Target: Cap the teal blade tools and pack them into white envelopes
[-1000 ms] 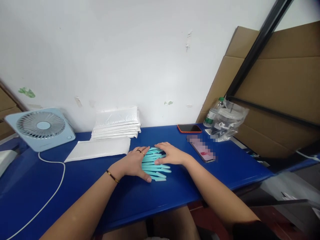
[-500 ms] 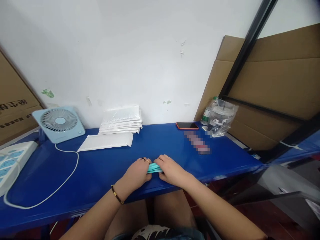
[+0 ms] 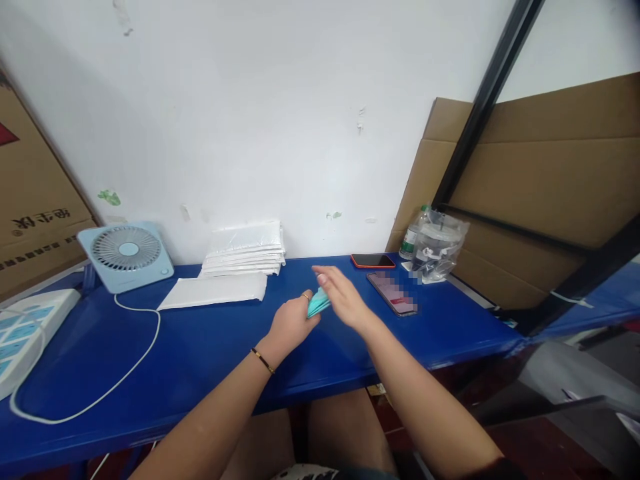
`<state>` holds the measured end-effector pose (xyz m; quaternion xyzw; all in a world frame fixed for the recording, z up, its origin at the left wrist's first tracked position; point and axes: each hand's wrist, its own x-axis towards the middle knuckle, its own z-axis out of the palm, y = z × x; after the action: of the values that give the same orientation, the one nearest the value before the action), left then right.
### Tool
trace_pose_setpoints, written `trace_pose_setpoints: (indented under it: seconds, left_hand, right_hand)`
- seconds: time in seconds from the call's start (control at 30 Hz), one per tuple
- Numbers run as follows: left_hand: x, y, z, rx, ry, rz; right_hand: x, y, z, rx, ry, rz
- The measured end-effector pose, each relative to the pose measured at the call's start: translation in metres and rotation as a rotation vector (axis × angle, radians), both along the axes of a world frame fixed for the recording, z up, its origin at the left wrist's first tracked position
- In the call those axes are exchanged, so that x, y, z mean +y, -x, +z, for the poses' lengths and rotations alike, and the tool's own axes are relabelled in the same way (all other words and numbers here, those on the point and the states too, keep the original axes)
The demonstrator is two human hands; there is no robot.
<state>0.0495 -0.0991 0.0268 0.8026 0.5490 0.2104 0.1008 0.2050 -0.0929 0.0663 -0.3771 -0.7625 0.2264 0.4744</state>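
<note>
While the gathered bundle of thin turquoise plastic strips [image 3: 318,304] is held above the glossy blue tabletop [image 3: 200,353], it is gripped at its lower end by the left hand [image 3: 291,324], whose fingers are closed around it. The right hand [image 3: 341,297] is laid flat against the bundle's right side, fingers stretched out and not curled around anything. A stack of white padded mailer envelopes [image 3: 245,248] is seen against the wall, with a single white envelope [image 3: 214,291] lying flat in front of it. A pale blue square desk fan [image 3: 126,257] is placed to the left. Two phones are set to the right, one with an orange case [image 3: 373,261] and one dark-framed [image 3: 393,293].
</note>
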Motion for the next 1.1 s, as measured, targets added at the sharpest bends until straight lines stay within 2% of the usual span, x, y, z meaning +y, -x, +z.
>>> trace_pose_setpoints:
  seconds: [0.1,0.2,0.3,0.33,0.4,0.5,0.57,0.63,0.67,0.73,0.8,0.87,0.9,0.93,0.97,1.03,1.07,1.1]
  left_hand:
    - [0.005,-0.007,-0.006,-0.337,0.020,-0.054]
    - [0.006,-0.010,-0.007,-0.619,0.077,-0.161]
    - [0.005,-0.014,-0.006,-0.781,0.142,-0.264]
    - [0.005,-0.014,-0.007,-0.809,0.164,-0.271]
    - [0.006,-0.016,-0.010,-0.838,0.233,-0.258]
    - [0.011,-0.017,-0.017,-0.849,0.318,-0.223]
    - [0.013,-0.017,-0.019,-0.883,0.300,-0.180]
    - [0.010,-0.016,-0.016,-0.933,0.407,-0.173]
    - [0.008,-0.014,-0.013,-0.954,0.560,-0.207]
    - [0.001,-0.010,-0.006,-0.969,0.999,-0.349]
    - [-0.006,-0.005,0.000,-0.956,1.374,-0.533]
    - [-0.008,-0.002,0.003,-0.944,1.520,-0.640]
    - [-0.007,-0.002,0.003,-0.945,1.495,-0.639]
    - [-0.005,-0.003,0.003,-0.943,1.403,-0.594]
    - [-0.001,-0.004,0.002,-0.944,1.242,-0.506]
    - [0.007,-0.008,0.001,-0.936,0.799,-0.256]
    - [0.011,-0.009,0.000,-0.926,0.586,-0.136]
    - [0.015,-0.010,-0.001,-0.911,0.443,-0.044]
  right_hand:
    - [0.000,0.010,-0.002,0.188,0.061,0.184]
    - [0.001,0.015,-0.002,0.417,0.156,0.266]
    - [0.000,0.020,-0.003,0.304,0.312,0.382]
    - [0.000,0.023,-0.005,0.266,0.352,0.376]
    - [0.000,0.030,-0.007,0.291,0.385,0.249]
    - [0.005,0.038,-0.010,0.533,0.361,-0.029]
    - [0.009,0.038,-0.008,0.721,0.351,-0.070]
    - [0.013,0.034,-0.006,0.777,0.449,0.117]
    - [0.015,0.030,-0.005,0.750,0.537,0.273]
    - [0.019,0.022,-0.006,0.675,0.694,0.609]
    - [0.022,0.019,-0.008,0.681,0.728,0.885]
    - [0.023,0.022,-0.008,0.710,0.695,1.025]
    - [0.023,0.026,-0.007,0.710,0.691,1.014]
    - [0.022,0.031,-0.005,0.707,0.693,0.946]
    - [0.021,0.037,-0.003,0.716,0.686,0.832]
    - [0.022,0.047,0.002,0.788,0.619,0.544]
    - [0.023,0.051,0.004,0.829,0.575,0.432]
    - [0.026,0.052,0.004,0.844,0.552,0.376]
